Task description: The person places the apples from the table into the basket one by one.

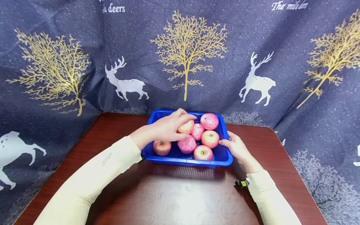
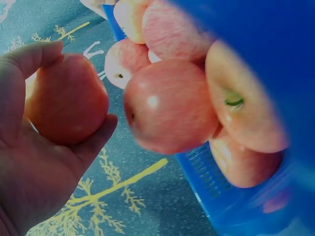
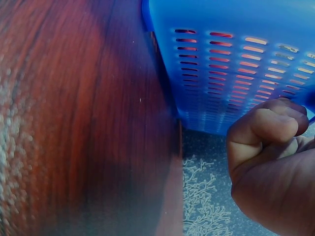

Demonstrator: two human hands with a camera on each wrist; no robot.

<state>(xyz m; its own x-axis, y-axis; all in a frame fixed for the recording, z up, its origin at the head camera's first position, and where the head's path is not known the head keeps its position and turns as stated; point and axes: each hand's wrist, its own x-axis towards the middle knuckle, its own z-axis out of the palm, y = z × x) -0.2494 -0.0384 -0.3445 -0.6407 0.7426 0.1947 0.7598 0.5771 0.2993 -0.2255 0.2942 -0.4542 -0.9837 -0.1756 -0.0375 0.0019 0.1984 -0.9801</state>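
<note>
A blue plastic basket with slotted walls holds several red and yellow apples. Over its left half, my left hand grips a yellowish-red apple between thumb and fingers. The left wrist view has this held apple apart from the apple beside it. At the basket's right side, my right hand holds the rim, thumb on the inner side. Seen from the right wrist, the fingers are curled against the slotted wall; their tips are partly hidden.
The basket is near the back of a brown wooden table. A dark blue cloth printed with gold trees and white deer hangs behind and around the table. A small black and yellow device is at the right wrist.
</note>
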